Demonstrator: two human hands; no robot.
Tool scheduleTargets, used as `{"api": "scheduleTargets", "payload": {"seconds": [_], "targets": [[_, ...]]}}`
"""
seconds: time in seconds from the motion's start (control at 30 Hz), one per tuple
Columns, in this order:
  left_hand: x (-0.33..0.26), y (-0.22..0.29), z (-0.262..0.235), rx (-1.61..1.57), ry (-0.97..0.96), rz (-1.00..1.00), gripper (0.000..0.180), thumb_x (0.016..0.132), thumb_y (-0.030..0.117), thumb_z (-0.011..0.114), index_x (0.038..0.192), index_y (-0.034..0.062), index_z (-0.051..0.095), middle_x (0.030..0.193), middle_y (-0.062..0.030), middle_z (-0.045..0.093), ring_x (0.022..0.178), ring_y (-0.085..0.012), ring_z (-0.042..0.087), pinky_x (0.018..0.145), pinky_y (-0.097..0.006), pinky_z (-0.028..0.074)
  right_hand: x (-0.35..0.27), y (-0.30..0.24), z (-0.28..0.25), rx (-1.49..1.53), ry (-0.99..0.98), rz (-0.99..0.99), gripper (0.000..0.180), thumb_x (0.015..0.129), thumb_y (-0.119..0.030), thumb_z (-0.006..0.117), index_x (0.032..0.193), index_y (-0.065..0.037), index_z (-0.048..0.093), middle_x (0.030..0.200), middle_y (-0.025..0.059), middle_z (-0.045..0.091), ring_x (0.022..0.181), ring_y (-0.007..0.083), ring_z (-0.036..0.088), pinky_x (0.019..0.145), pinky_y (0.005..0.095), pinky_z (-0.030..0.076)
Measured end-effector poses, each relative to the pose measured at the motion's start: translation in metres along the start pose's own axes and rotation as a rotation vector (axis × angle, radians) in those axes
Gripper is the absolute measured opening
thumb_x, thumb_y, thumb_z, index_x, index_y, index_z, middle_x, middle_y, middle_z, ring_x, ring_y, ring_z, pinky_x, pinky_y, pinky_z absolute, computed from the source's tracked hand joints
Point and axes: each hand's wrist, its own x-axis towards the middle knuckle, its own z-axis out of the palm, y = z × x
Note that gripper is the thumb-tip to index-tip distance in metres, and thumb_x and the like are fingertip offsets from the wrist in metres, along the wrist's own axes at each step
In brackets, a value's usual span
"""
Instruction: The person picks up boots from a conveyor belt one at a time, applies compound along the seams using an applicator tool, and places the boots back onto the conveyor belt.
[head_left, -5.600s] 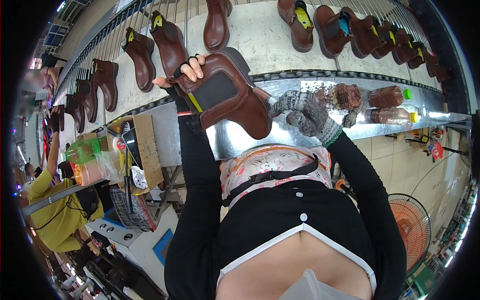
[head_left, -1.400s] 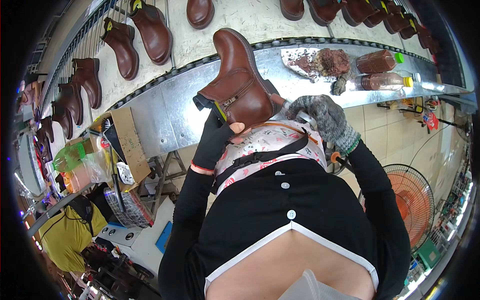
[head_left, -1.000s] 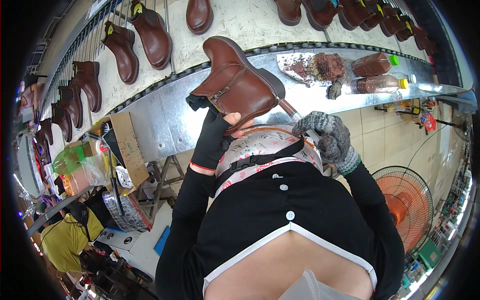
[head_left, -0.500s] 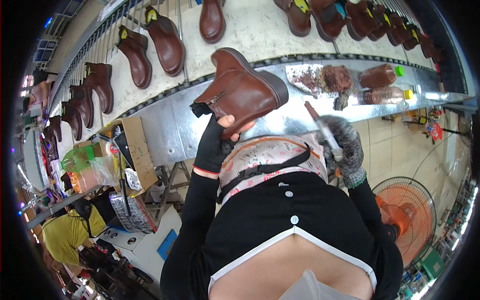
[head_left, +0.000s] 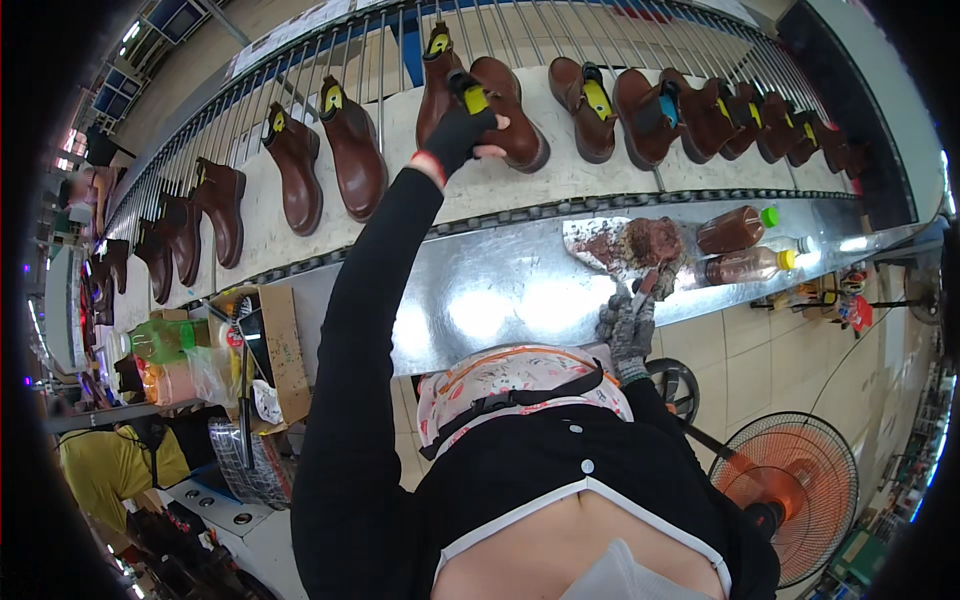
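Note:
My left hand (head_left: pixel 462 138), in a black fingerless glove, reaches far out over the white conveyor. Its bare fingertips are at the shaft of a brown leather boot (head_left: pixel 520 125), which rests there with its yellow lining showing; how firmly they grip is partly hidden. Beside it on the left stands another brown boot (head_left: pixel 437 85). Close to my body, my right hand (head_left: pixel 630 325) wears a stained grey glove and is closed round a slim brush (head_left: pixel 648 284) with a brown tip. That tip is just below a brown-soaked clump (head_left: pixel 655 240) on a smeared white sheet (head_left: pixel 585 243).
More brown boots (head_left: pixel 355 165) line the conveyor on both sides. A metal ledge (head_left: pixel 470 310) runs along its near side, with a green-capped bottle (head_left: pixel 735 230) and a yellow-capped bottle (head_left: pixel 745 267) of brown liquid. A cardboard box (head_left: pixel 285 350) is at left, an orange fan (head_left: pixel 795 490) at lower right.
My left hand has carried the boot forward from near my waist onto the conveyor. My right hand has moved left with the brush, bringing its tip near the clump.

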Motion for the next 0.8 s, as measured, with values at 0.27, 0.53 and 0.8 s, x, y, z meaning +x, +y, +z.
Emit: {"api": "scheduleTargets", "payload": {"seconds": [0.27,0.53,0.8], "targets": [[0.076,-0.05,0.032,1.032,0.299,0.317,0.054,0.072,0.046,0.067,0.105,0.0047,0.057,0.082,-0.0157,0.066,0.08,-0.0288,0.066,0.069,-0.035,0.051,-0.009,-0.013,0.015,0.004,0.104,0.082,0.025,0.088,-0.006,0.051,0.109,-0.02,0.045,0.069,0.0003,0.049,0.05,0.0125,0.048,0.041,0.0256,0.039],[0.089,-0.046,-0.043,0.337,0.812,0.622,0.045,0.085,0.036,0.062,0.11,-0.0002,0.051,0.087,-0.0133,0.059,0.085,-0.028,0.059,0.073,-0.033,0.045,0.0,-0.011,0.009,-0.025,0.167,0.097,0.018,0.092,-0.026,0.044,0.108,-0.019,0.047,0.068,0.0001,0.047,0.049,0.0131,0.045,0.042,0.0266,0.039],[0.123,-0.073,-0.091,1.18,0.804,0.349,0.091,0.053,0.043,0.079,0.123,-0.0027,0.042,0.102,-0.021,0.054,0.093,-0.0371,0.055,0.08,-0.045,0.045,0.002,0.007,-0.029,0.082,0.05,0.279,0.015,0.093,-0.029,0.046,0.106,-0.022,0.048,0.067,-0.0017,0.047,0.052,0.0128,0.045,0.043,0.0281,0.038]]}}
